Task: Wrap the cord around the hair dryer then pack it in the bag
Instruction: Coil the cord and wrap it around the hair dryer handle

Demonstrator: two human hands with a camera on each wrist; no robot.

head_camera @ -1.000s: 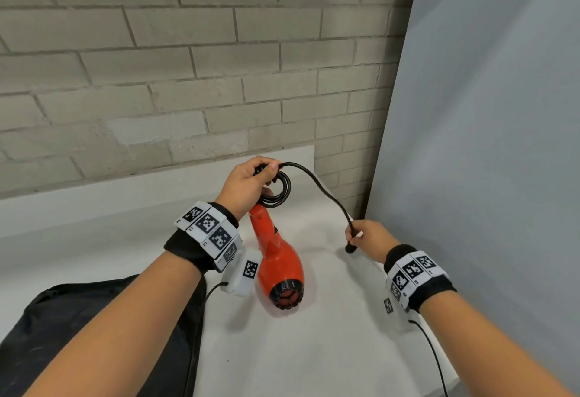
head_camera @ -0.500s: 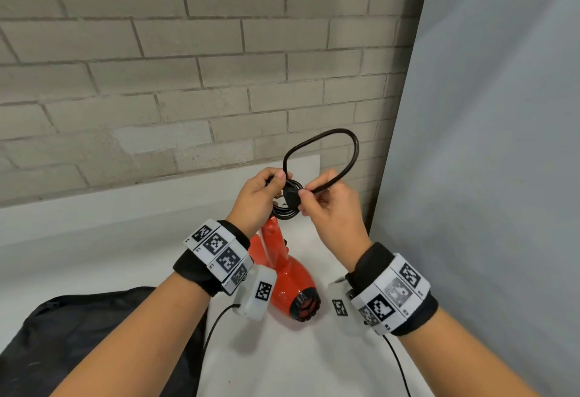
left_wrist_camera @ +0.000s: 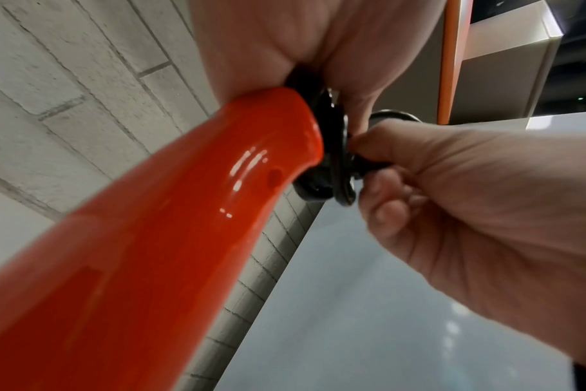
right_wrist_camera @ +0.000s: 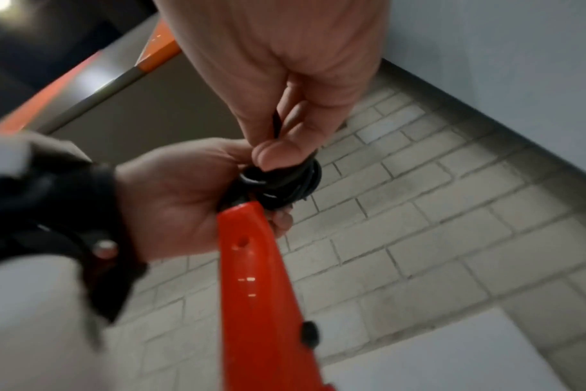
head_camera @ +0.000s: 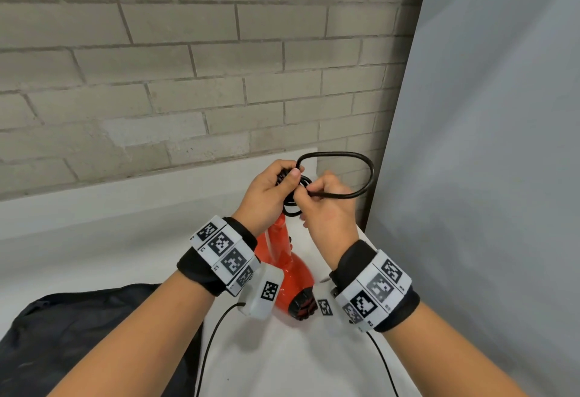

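Note:
A red hair dryer (head_camera: 287, 271) is held above the white table (head_camera: 110, 239), handle end up and nozzle toward me. My left hand (head_camera: 270, 191) grips the top of its handle (left_wrist_camera: 171, 211) together with black cord coils (head_camera: 293, 202). My right hand (head_camera: 326, 208) pinches the black cord (head_camera: 365, 173) just beside the coils, and a loose loop arcs up and to the right of it. In the right wrist view the coils (right_wrist_camera: 285, 182) sit at the handle end (right_wrist_camera: 255, 277) between both hands. A black bag (head_camera: 78, 343) lies at lower left.
A grey brick wall (head_camera: 188, 67) stands behind the table. A pale grey panel (head_camera: 489, 145) closes off the right side, close to the cord loop. Thin sensor cables (head_camera: 213, 343) hang from both wristbands over the table.
My right hand came from low on the right, holding the cord near its end, up to the left hand. The straight run of cord is now a loop above the coils.

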